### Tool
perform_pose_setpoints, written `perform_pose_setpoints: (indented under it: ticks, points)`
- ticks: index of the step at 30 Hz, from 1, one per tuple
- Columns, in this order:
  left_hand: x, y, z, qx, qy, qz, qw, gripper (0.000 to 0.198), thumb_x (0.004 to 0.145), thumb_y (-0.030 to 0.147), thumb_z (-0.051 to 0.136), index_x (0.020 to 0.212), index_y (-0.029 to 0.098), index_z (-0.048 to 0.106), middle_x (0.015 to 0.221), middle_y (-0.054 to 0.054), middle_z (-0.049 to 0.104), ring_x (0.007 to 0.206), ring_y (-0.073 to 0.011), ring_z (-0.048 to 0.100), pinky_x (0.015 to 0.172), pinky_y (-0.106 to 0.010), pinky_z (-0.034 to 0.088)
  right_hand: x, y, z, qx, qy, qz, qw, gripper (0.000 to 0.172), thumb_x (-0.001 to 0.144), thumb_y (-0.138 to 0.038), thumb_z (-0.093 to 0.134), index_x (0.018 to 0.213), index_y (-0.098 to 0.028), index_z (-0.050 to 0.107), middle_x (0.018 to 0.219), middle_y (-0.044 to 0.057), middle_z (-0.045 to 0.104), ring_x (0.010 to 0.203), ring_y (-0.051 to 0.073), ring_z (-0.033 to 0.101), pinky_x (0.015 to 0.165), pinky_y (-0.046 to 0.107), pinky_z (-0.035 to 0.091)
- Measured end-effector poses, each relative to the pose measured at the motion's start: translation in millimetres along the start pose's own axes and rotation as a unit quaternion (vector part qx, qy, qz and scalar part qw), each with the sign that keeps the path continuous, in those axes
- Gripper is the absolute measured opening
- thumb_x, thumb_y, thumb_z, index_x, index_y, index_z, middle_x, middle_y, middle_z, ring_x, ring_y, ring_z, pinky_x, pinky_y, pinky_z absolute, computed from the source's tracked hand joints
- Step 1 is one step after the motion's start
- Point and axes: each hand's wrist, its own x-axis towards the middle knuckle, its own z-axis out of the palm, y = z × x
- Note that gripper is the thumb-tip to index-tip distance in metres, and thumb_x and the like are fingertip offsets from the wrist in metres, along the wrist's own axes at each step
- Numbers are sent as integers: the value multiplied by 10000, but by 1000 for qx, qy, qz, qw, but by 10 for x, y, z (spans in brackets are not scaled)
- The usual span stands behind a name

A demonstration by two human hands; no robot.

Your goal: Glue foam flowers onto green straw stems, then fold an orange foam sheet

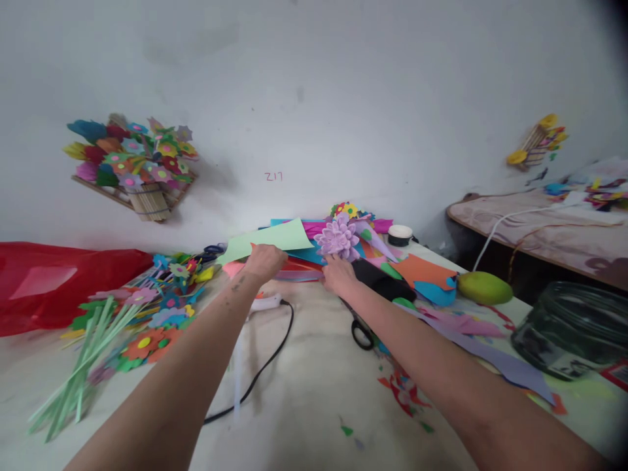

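Observation:
A light green craft sheet is tilted up over the pile at the back of the table. My left hand is closed at its lower edge, its fingertips partly hidden. Under it lies a stack of coloured sheets, red and blue among them. At the right end of this stack, my right hand is closed with its fingers curled, and what they grip is hidden. Just above that hand is a lilac layered flower. A white glue gun with a black cord lies below my left hand.
Green paper stems and foam flowers lie left, near a red bag. Scissors, scraps, a green mango-like fruit and a glass jar are on the right. A flower ornament hangs on the wall.

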Motion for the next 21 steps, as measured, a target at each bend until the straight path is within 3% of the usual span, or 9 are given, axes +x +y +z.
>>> perform_pose_setpoints:
  ticks: [6,11,15,21]
  points:
    - [7,-76,-217,1,4,3,1000,245,828,289,471,807,184,692,831,-146,680,813,-294,621,640,-338,376,19,37,-85,30,-15,14,999,354,785,-399,544,1000,-172,708,1268,140,521,1149,309,414,906,415,354]
    - [2,-208,-404,13,22,-25,999,256,826,330,466,842,223,698,842,-126,680,802,-264,615,637,-320,364,14,77,-203,90,-11,14,996,317,856,-332,469,1032,-182,686,1275,109,537,1142,279,473,911,377,367]
    - [-35,-340,-600,6,43,-44,998,246,802,380,497,863,255,699,834,-82,682,782,-230,600,618,-295,350,43,111,-426,114,-23,37,993,357,867,-378,451,1046,-157,667,1051,135,654,962,254,597,788,325,429]
    - [-182,-510,-900,-39,107,-65,991,264,760,439,547,854,256,711,803,-58,647,736,-194,584,629,-271,352,88,178,-785,116,-30,15,993,380,840,-447,472,928,-162,707,891,116,685,835,218,622,680,266,420]
